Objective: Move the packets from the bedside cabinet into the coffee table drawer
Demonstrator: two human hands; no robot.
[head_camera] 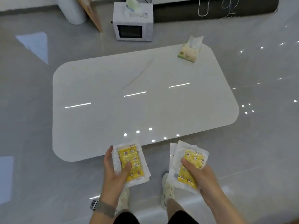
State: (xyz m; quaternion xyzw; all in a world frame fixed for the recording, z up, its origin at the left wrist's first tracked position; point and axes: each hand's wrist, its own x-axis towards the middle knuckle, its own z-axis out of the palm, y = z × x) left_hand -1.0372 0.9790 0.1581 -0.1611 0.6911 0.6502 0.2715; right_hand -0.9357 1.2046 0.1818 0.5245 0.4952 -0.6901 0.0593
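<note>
I stand at the near edge of a white coffee table [137, 97] with rounded corners. My left hand [113, 172] grips a small stack of clear packets with yellow printed contents [132, 160], thumb on top. My right hand [200, 177] grips a second stack of the same yellow packets [186, 160], thumb across the top one. Both stacks hang over the floor just in front of the table's edge. No drawer is visible from this angle, and the bedside cabinet is out of view.
A soft tissue pack [189, 50] stands on the table's far right corner. Beyond the table a white microwave [132, 25] sits on the floor beside a rolled dark rug [215, 10] and a leaning board [90, 12]. My shoes [166, 189] are below.
</note>
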